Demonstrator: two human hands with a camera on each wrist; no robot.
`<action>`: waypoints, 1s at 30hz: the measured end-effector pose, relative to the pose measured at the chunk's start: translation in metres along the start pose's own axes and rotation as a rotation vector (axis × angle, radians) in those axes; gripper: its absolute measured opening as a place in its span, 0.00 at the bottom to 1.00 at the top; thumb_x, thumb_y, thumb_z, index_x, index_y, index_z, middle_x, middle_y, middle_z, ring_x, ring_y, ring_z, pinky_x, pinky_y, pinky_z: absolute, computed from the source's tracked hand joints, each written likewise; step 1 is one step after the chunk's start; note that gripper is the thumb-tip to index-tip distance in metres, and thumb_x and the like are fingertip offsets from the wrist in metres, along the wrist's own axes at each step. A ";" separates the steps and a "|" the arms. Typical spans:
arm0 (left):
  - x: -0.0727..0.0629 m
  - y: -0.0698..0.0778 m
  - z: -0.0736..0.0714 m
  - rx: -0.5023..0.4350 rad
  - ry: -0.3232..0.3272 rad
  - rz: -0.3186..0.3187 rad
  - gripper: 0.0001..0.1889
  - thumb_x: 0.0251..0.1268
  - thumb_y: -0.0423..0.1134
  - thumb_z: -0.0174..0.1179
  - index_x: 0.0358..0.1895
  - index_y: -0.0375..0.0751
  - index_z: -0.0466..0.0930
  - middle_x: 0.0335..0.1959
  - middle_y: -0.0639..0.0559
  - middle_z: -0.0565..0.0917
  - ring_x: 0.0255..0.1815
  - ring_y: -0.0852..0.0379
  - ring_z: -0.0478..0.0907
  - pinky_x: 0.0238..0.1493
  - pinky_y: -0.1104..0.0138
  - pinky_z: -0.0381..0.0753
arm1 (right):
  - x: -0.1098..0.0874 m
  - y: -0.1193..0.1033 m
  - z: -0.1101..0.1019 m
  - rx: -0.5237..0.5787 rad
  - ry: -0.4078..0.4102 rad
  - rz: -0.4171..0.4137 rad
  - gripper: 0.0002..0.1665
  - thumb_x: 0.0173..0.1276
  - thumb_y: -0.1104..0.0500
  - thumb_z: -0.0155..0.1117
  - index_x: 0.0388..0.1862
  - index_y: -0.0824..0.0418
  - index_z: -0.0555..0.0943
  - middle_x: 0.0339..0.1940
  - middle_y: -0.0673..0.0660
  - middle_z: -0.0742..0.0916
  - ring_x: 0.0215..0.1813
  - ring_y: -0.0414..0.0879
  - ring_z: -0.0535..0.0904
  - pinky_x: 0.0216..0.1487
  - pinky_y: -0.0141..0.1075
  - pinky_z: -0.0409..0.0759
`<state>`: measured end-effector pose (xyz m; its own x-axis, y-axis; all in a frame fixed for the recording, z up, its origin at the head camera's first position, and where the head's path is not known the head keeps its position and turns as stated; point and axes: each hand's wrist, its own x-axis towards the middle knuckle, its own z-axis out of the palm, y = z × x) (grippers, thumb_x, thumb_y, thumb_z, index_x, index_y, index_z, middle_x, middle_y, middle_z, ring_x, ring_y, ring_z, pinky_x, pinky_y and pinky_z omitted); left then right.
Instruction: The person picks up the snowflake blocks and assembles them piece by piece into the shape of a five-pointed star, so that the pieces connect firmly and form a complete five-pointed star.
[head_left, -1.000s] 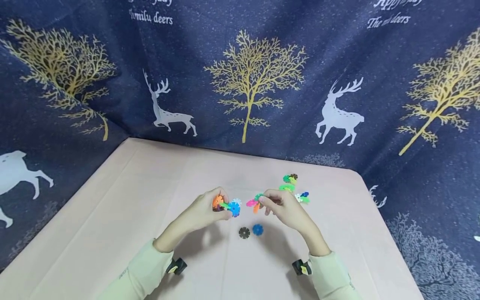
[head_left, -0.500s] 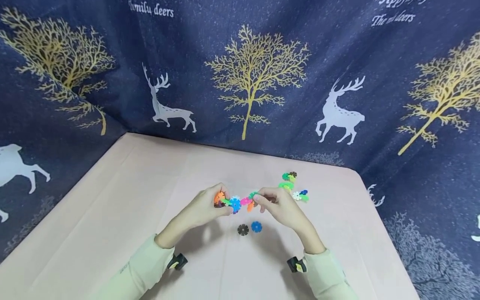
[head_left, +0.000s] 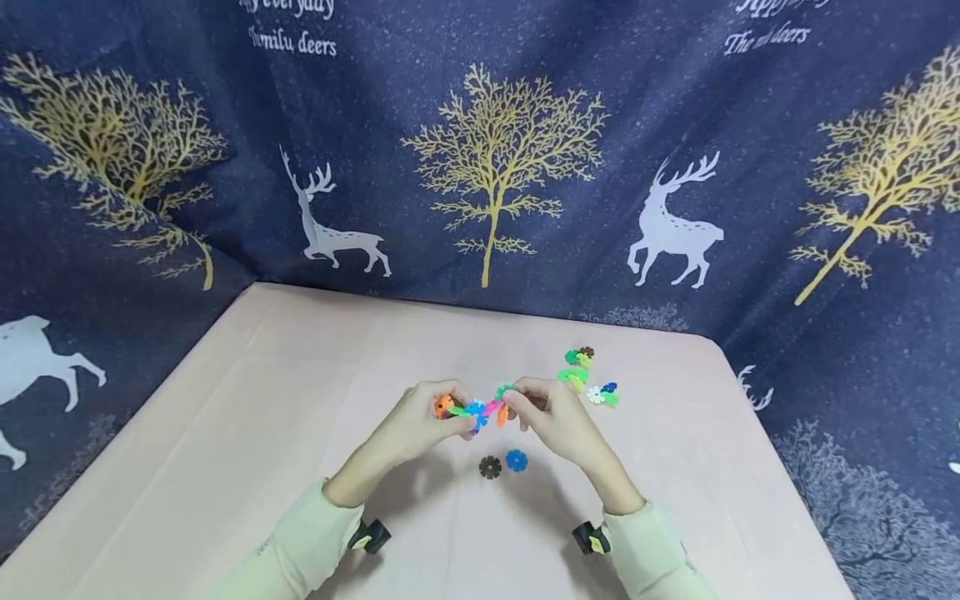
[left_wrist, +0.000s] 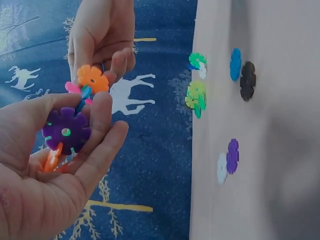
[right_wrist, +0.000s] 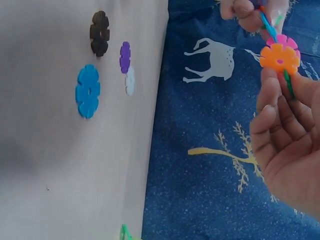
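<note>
In the head view, my left hand grips a cluster of interlocking snowflake discs, with an orange disc, a green one and a blue disc showing. A purple disc of that cluster faces the left wrist camera beneath the thumb. My right hand pinches a smaller cluster by its green disc. Its pink disc and orange disc point toward the left cluster. Pink and blue discs meet edge to edge between the hands, above the table. Fingers hide part of both clusters.
On the pale table, a dark brown disc and a blue loose disc lie in front of the hands. Joined green-yellow discs and a white disc group lie back right. Both wrist views show a purple loose disc beside a white one.
The two clusters, apart a second ago, have come together. The right hand moved left with its cluster, and the left hand shifted slightly right. The loose discs stayed in place.
</note>
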<state>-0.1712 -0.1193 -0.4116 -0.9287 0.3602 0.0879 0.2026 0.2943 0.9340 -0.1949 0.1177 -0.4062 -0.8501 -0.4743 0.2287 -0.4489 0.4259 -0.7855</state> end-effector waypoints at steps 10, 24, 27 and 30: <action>0.008 0.003 0.012 -0.040 0.000 0.018 0.04 0.63 0.31 0.66 0.38 0.43 0.83 0.28 0.52 0.87 0.33 0.55 0.86 0.40 0.63 0.78 | -0.007 0.002 -0.004 0.028 0.090 -0.001 0.16 0.77 0.54 0.58 0.27 0.53 0.80 0.16 0.47 0.80 0.20 0.41 0.77 0.22 0.33 0.71; -0.001 0.004 0.012 -0.094 0.043 -0.032 0.05 0.62 0.30 0.66 0.39 0.39 0.82 0.28 0.44 0.87 0.33 0.45 0.87 0.34 0.66 0.81 | -0.004 -0.002 0.002 0.063 0.061 -0.017 0.17 0.78 0.52 0.57 0.28 0.55 0.80 0.17 0.48 0.79 0.20 0.41 0.76 0.20 0.31 0.67; 0.003 0.005 0.013 -0.089 0.047 -0.025 0.05 0.62 0.30 0.66 0.39 0.38 0.82 0.27 0.45 0.87 0.33 0.46 0.87 0.32 0.68 0.79 | -0.003 -0.002 -0.001 0.065 0.067 -0.015 0.17 0.78 0.52 0.57 0.28 0.55 0.80 0.17 0.48 0.79 0.21 0.41 0.76 0.20 0.31 0.68; 0.010 0.007 0.014 -0.103 0.040 -0.016 0.05 0.62 0.30 0.66 0.39 0.38 0.82 0.28 0.44 0.87 0.33 0.43 0.87 0.32 0.69 0.78 | -0.002 -0.001 -0.007 0.059 0.071 -0.006 0.16 0.78 0.51 0.57 0.28 0.53 0.79 0.17 0.48 0.79 0.21 0.42 0.77 0.21 0.32 0.70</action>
<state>-0.1746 -0.1016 -0.4094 -0.9436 0.3202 0.0844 0.1565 0.2066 0.9658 -0.1950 0.1232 -0.4022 -0.8656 -0.4201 0.2725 -0.4392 0.3756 -0.8161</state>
